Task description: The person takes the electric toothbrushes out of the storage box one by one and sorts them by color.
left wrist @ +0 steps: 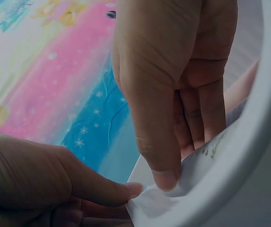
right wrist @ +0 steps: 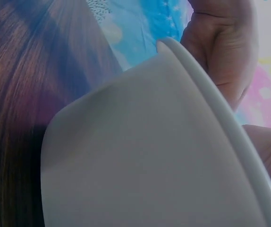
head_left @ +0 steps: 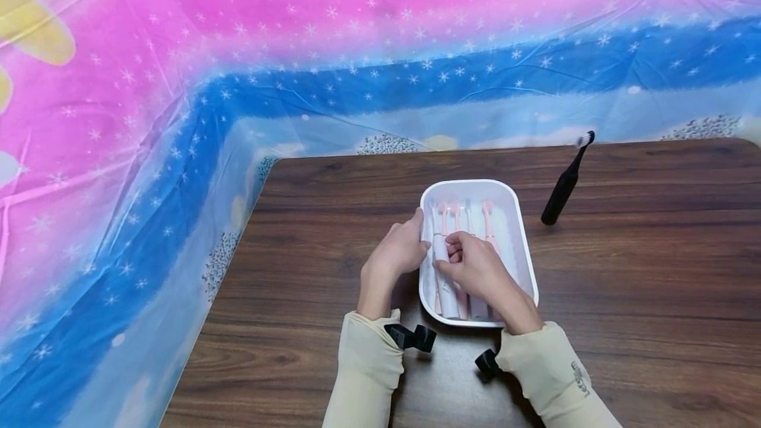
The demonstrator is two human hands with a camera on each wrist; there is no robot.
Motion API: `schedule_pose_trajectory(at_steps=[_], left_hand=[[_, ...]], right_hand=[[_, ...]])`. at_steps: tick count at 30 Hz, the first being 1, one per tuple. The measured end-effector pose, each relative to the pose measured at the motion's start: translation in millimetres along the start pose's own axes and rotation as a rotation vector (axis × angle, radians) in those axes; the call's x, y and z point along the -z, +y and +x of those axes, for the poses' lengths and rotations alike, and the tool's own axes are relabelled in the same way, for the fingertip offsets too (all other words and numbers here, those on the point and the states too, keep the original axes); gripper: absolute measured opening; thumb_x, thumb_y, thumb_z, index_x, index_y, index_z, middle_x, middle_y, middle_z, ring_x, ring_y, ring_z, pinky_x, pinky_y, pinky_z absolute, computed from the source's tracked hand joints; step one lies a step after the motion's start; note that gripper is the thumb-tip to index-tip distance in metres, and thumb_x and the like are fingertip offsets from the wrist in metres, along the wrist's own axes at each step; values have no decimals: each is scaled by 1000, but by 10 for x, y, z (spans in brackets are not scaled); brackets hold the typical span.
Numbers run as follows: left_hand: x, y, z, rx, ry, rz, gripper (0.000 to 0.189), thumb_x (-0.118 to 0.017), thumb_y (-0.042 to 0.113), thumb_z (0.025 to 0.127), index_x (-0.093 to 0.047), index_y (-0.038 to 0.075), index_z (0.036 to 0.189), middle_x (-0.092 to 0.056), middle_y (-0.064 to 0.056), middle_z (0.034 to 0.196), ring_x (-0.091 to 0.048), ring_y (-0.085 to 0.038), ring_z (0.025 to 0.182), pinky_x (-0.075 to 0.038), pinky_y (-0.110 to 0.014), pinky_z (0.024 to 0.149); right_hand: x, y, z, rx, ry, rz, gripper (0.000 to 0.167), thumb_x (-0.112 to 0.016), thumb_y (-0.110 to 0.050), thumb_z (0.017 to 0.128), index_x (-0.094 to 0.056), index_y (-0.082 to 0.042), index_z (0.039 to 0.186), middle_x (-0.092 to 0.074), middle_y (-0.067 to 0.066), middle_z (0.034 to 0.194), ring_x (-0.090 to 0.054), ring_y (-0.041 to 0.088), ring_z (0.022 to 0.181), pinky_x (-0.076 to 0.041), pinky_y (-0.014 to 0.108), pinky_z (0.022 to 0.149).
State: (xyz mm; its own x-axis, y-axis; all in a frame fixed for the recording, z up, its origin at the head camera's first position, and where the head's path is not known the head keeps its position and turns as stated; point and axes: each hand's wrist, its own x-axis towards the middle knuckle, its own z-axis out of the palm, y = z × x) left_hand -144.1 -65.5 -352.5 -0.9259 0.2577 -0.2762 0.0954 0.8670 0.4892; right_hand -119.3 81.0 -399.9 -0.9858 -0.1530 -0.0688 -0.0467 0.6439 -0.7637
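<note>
In the head view, a white plastic box (head_left: pixel 528 249) stands on the table, holding several electric toothbrushes. My left hand (head_left: pixel 397 249) grips its left rim, thumb over the inside and fingers along the outer wall. Reaching into the box, my right hand (head_left: pixel 475 266) pinches a white electric toothbrush (head_left: pixel 447 292) by its handle, between thumb and fingers. That toothbrush lies lengthwise at the box's left side. Pink brush heads (head_left: pixel 488 207) show beyond the right hand, which covers part of the other handles. The box's outer wall (right wrist: pixel 140 156) fills much of the right wrist view.
A black electric toothbrush (head_left: pixel 560 197) is on the table to the right of the box, bristles toward the back edge. The brown wood-grain table (head_left: pixel 285 249) meets a pink and blue patterned cloth (head_left: pixel 333 91) behind and at the left.
</note>
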Motion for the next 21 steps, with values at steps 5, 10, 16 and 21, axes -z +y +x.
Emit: schedule_pose_trajectory(at_steps=[5, 10, 16, 21], left_hand=[[1, 0, 2, 2, 2, 6, 63, -52, 16, 98, -22, 1, 152, -47, -14, 145, -48, -23, 129, -40, -38, 104], [1, 0, 1, 0, 2, 7, 63, -51, 16, 98, -22, 2, 152, -46, -14, 145, -46, -24, 131, -39, -38, 105], [1, -4, -1, 13, -8, 0, 63, -51, 17, 98, -22, 4, 152, -45, -13, 146, -46, -23, 131, -39, -38, 105], [1, -5, 4, 19, -12, -16, 63, -51, 16, 98, -22, 4, 152, -45, -13, 146, -48, -22, 127, -40, -38, 104]], right_hand=[[-12, -4, 8, -14, 24, 8, 38, -75, -22, 81, -63, 2, 109, -68, 8, 90, -63, 16, 81, -51, 34, 76], [-14, -21, 8, -29, 33, 15, 37, -75, -21, 82, -64, 2, 110, -69, 8, 89, -64, 16, 80, -52, 33, 75], [-7, -13, 3, -53, 23, 48, 37, -73, -19, 83, -64, 2, 112, -69, 9, 91, -64, 16, 82, -52, 33, 76], [9, -6, -8, -48, 32, 81, 36, -72, -17, 83, -63, 2, 112, -69, 10, 93, -65, 17, 83, -52, 31, 75]])
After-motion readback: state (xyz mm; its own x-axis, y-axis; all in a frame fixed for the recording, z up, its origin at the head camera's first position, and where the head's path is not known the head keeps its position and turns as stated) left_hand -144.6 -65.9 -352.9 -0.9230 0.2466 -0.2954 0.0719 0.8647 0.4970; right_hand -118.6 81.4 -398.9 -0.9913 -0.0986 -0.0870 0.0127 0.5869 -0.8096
